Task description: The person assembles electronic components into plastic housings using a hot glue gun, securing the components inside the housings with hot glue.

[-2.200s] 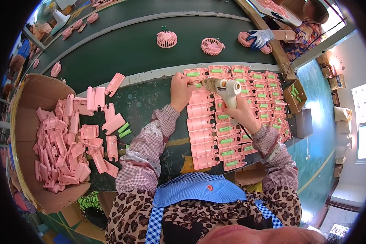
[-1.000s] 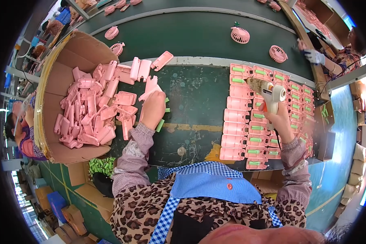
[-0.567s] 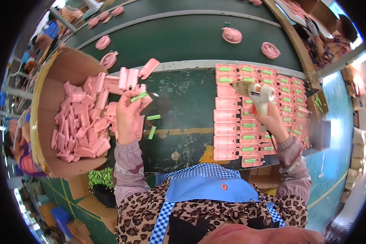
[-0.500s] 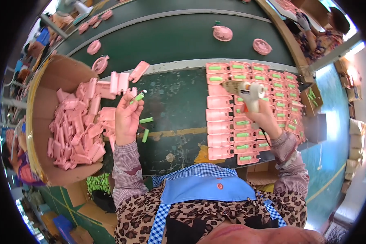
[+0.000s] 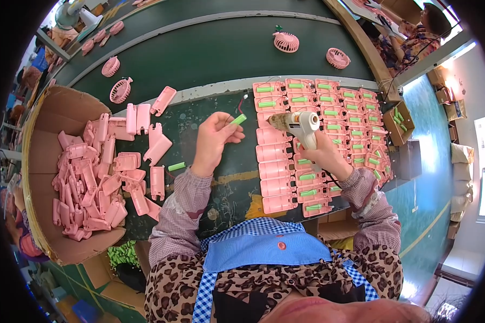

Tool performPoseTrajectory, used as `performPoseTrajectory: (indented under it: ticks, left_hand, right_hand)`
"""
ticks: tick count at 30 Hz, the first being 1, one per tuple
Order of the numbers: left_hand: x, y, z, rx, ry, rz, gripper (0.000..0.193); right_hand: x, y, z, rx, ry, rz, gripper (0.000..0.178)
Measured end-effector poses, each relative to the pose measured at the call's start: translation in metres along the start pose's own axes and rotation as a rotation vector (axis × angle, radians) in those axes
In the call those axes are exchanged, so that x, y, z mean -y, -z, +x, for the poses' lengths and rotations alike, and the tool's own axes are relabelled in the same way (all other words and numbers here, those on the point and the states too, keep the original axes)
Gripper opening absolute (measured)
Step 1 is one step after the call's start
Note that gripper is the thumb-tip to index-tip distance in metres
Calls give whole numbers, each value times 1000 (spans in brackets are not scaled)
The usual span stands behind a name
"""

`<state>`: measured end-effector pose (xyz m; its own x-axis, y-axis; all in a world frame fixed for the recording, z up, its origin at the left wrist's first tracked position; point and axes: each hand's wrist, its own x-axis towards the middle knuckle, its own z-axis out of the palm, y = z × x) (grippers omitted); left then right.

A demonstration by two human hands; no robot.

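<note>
Between the thumb and fingers of my left hand (image 5: pixel 216 139) is a green battery cell (image 5: pixel 238 119) with a thin wire and small white connector, held above the dark green table. My right hand (image 5: pixel 327 154) grips a white glue gun (image 5: pixel 306 128). Its brownish nozzle points left, over a pink plastic shell (image 5: pixel 264 119) near the top of the leftmost column. Rows of pink shells fill the table's right side, many with a green cell inside. Lower in that column, several shells (image 5: pixel 275 170) hold no cell. One loose green cell (image 5: pixel 176 166) lies left of my left forearm.
At left a cardboard box (image 5: pixel 40 177) is heaped with pink shells, some spilling onto the table. Pink round fan parts (image 5: pixel 286 42) lie on the green belt (image 5: pixel 199 51) beyond. A small carton of green cells (image 5: pixel 397 123) stands right of the rows. Other people work farther off.
My left hand has moved right with the green battery cell, toward the shell rows. The glue gun nozzle has shifted left relative to the rows, to the leftmost column. The whole view has shifted slightly.
</note>
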<state>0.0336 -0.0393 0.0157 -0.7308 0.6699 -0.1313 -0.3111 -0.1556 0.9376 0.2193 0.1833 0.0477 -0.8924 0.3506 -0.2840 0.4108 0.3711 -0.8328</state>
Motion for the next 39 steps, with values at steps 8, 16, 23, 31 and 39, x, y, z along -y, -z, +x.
performPoseTrajectory:
  ticks: [8, 16, 23, 31, 39]
  left_hand:
    - [53, -45, 48, -178, -363, 571, 16]
    - [79, -54, 59, -165, -572, 899, 16]
    - [80, -58, 63, -182, -529, 908, 12]
    - [84, -58, 66, -183, -484, 909, 11]
    - [63, -35, 57, -160, -395, 617, 17]
  right_hand:
    - [4, 12, -11, -55, -48, -43, 34]
    - [0, 11, -23, -19, -7, 78, 31]
    - [-1, 3, -14, -132, 6, 27, 21]
    - [-2, 4, -17, -128, 16, 29, 24]
    - [0, 0, -26, -107, -45, 106, 20]
